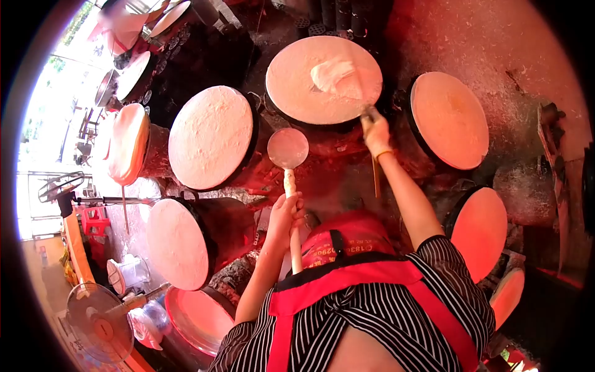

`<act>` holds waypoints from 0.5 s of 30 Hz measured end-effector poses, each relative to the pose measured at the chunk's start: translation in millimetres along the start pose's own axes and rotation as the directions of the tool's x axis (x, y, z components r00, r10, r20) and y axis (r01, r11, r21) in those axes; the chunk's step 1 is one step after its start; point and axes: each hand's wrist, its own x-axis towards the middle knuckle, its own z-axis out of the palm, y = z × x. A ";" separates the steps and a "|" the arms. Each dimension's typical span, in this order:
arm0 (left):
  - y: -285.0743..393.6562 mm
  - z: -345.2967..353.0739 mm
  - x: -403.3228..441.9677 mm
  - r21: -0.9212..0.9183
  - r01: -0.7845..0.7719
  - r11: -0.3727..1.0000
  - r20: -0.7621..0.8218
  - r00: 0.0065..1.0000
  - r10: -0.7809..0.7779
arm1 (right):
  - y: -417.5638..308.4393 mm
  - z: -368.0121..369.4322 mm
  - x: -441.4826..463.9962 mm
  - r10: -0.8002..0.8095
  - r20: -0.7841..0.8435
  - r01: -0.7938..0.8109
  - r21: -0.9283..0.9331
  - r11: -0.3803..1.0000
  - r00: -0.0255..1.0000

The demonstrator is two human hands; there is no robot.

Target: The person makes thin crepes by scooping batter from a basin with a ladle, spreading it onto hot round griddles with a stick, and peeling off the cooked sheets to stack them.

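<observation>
My left hand [286, 216] is closed round the pale handle of a long ladle [288, 148], whose round bowl points away from me, below the far griddle. My right hand [376, 134] is closed at the near right rim of the far round griddle [291, 77]. It grips a thin-sticked tool [376, 178]; the stick hangs below the hand, and a dark, blurred part shows above the fingers. A pale layer covers that griddle, with a thicker whitish patch of batter [334, 75] right of its middle.
More round griddles with pale layers surround me: left [211, 137], lower left [178, 245], right [449, 121] and lower right [478, 232]. Folded flat sheets [128, 144] lie farther left. A fan [100, 322] stands at lower left, and a person [121, 28] is at upper left.
</observation>
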 end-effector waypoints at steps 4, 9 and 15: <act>5.4 -3.4 23.3 0.087 -0.022 0.996 0.019 1.000 0.021 | 21.9 -20.3 -16.1 -0.137 0.223 0.142 -0.009 0.990 0.965; 44.5 -6.5 102.2 0.360 -0.191 0.913 0.116 0.980 0.160 | -22.0 -58.9 -119.1 -0.023 0.316 0.055 -0.092 0.994 0.948; 63.9 42.9 195.3 0.460 -0.236 0.856 -0.045 0.957 0.288 | 15.6 -20.5 -121.5 -0.124 -0.117 0.107 -0.134 0.985 0.985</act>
